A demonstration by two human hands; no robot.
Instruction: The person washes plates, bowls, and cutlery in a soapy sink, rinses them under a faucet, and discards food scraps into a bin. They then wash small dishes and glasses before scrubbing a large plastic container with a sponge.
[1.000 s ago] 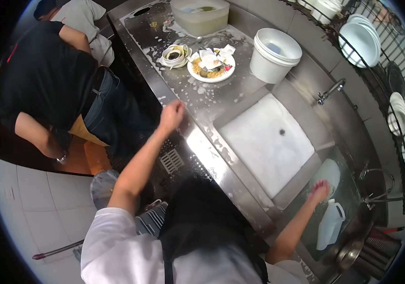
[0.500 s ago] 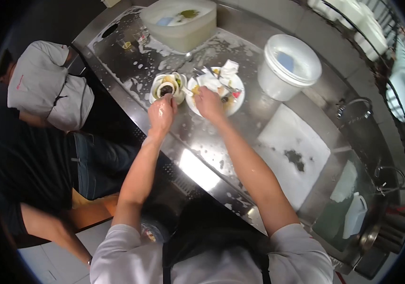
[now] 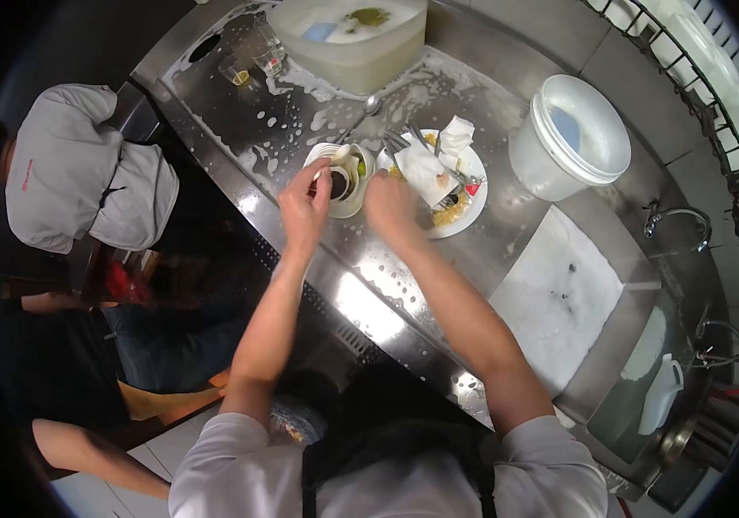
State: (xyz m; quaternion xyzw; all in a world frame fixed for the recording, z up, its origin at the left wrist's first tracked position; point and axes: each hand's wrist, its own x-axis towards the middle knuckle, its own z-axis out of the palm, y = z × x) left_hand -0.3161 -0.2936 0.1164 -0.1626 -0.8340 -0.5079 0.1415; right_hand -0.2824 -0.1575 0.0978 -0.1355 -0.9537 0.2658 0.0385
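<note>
My left hand [image 3: 304, 207] is at the near left side of a stack of white bowls [image 3: 349, 207], its thumb and fingertips pinched together. A small pale bit shows at the fingertips, too small to name. The stack holds a small cup with dark contents [image 3: 338, 183], a white spoon-like piece and some green scraps. Between the bowls and a white plate [image 3: 475, 207], my right hand [image 3: 390, 205] is smeared by motion and its fingers are unclear. On that plate lie crumpled napkins [image 3: 425, 173], cutlery [image 3: 397, 140] and food scraps.
A ladle-like metal spoon [image 3: 373, 105] lies behind the bowls. Small glasses [image 3: 267, 60] and a large tub of soapy water [image 3: 348, 65] stand at the back. To the right are a white bucket [image 3: 542, 147] and foam-filled sink [image 3: 559, 302]. Another person [image 3: 67, 371] is at left.
My right hand has moved from over the plate toward the bowls. My left hand's fingers have shifted onto the bowls' left side. The view has shifted a little, and the person at left has moved.
</note>
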